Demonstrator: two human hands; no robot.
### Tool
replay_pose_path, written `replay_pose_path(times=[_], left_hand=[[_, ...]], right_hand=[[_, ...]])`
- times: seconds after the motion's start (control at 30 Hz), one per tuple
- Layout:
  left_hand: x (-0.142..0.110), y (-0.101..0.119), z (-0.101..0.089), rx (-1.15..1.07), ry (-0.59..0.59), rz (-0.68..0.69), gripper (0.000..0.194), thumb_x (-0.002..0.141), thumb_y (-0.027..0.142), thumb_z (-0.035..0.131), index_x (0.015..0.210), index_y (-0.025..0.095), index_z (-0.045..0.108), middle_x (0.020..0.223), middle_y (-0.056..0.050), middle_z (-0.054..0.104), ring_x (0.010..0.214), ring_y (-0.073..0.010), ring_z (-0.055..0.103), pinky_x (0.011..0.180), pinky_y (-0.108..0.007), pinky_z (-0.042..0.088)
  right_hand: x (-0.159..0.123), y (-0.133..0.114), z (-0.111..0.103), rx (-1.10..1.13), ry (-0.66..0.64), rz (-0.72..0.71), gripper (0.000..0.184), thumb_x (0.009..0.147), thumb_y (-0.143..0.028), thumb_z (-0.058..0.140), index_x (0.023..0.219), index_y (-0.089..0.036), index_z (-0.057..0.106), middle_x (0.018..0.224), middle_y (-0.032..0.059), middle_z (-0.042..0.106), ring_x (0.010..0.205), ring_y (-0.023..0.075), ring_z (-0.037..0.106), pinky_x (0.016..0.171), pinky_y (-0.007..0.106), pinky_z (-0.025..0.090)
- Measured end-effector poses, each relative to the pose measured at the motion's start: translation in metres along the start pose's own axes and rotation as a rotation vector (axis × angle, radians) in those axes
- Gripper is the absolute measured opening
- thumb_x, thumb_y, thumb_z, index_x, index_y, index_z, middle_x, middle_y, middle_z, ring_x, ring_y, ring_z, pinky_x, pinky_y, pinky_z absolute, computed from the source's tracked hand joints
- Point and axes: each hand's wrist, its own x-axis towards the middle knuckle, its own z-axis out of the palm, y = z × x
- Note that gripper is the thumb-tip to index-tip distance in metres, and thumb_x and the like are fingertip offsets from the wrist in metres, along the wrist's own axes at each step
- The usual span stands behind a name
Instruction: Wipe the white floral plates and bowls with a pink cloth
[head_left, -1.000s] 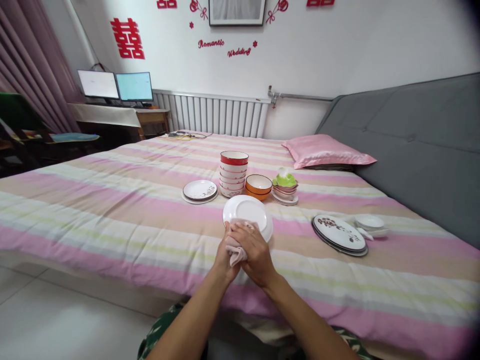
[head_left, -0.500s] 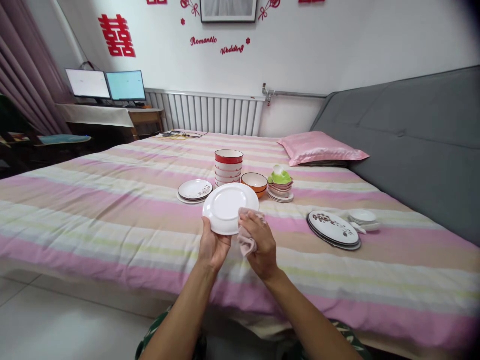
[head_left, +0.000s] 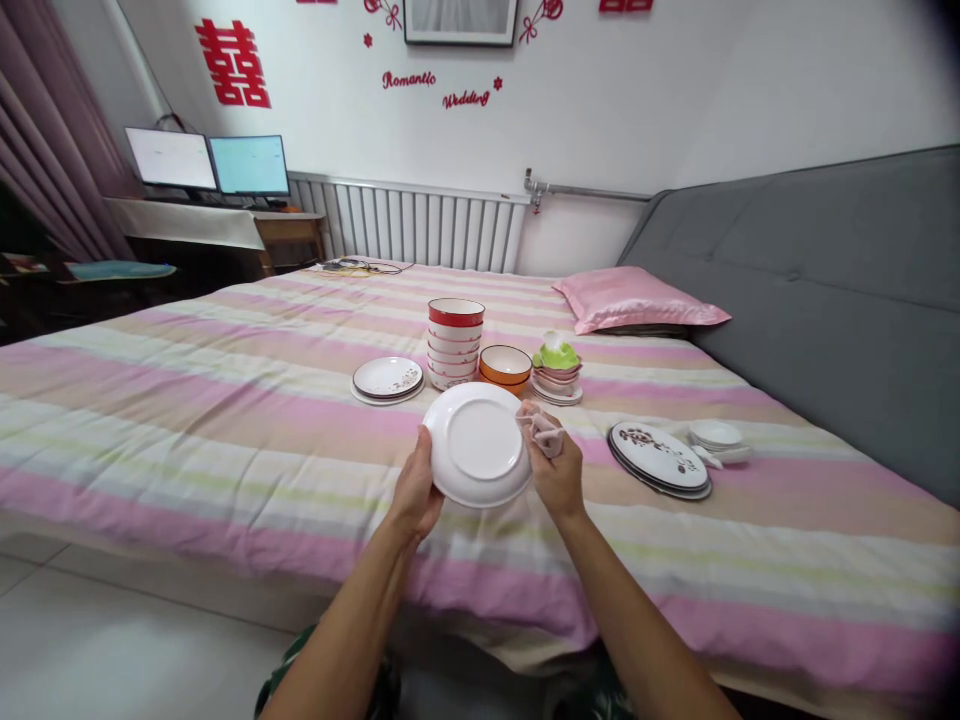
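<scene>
I hold a white plate [head_left: 478, 444] up in front of me above the striped bed, its underside facing me. My left hand [head_left: 417, 490] grips the plate's left rim. My right hand [head_left: 553, 463] is at the plate's right rim, closed on a small pink cloth [head_left: 541, 430] pressed against the edge.
On the striped bedspread [head_left: 225, 400] stand a stack of red-rimmed bowls [head_left: 454, 343], an orange bowl [head_left: 505, 365], small plates [head_left: 388, 379], a green and pink dish stack [head_left: 557, 368], patterned plates [head_left: 658, 458] and white dishes [head_left: 716, 436]. A pink pillow [head_left: 637, 298] lies by the grey headboard [head_left: 825, 290].
The plate has been turned and tilted up so its underside faces me. My right hand with the cloth moved from below the plate to its right rim.
</scene>
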Motion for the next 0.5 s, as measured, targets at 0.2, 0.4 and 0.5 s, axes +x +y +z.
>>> replay_pose_path(times=[0.2, 0.4, 0.5], left_hand=[[0.004, 0.005, -0.007, 0.121, -0.068, -0.036, 0.045, 0.087, 0.046, 0.05, 0.122, 0.018, 0.058, 0.118, -0.01, 0.066, 0.108, -0.0244, 0.061, 0.092, -0.035, 0.05], [0.003, 0.016, -0.008, 0.085, -0.072, -0.211, 0.044, 0.085, 0.042, 0.054, 0.118, 0.013, 0.06, 0.101, -0.013, 0.072, 0.091, -0.0266, 0.068, 0.084, -0.038, 0.053], [0.002, 0.019, -0.008, -0.017, -0.113, -0.266, 0.046, 0.083, 0.043, 0.056, 0.114, 0.01, 0.062, 0.098, -0.015, 0.072, 0.093, -0.0285, 0.068, 0.085, -0.038, 0.053]], right_hand=[[0.011, -0.005, -0.009, 0.155, -0.166, 0.263, 0.037, 0.075, -0.037, 0.067, 0.106, -0.016, 0.067, 0.119, 0.0098, 0.064, 0.115, 0.0263, 0.056, 0.103, 0.042, 0.038], [0.01, -0.005, -0.009, 0.345, -0.248, 0.57, 0.051, 0.062, -0.041, 0.077, 0.103, -0.014, 0.066, 0.101, 0.0092, 0.071, 0.091, 0.0257, 0.067, 0.083, 0.041, 0.052], [0.005, 0.003, -0.003, 0.395, -0.236, 0.632, 0.047, 0.061, -0.042, 0.077, 0.098, -0.014, 0.066, 0.088, 0.0078, 0.073, 0.08, 0.0236, 0.068, 0.074, 0.039, 0.056]])
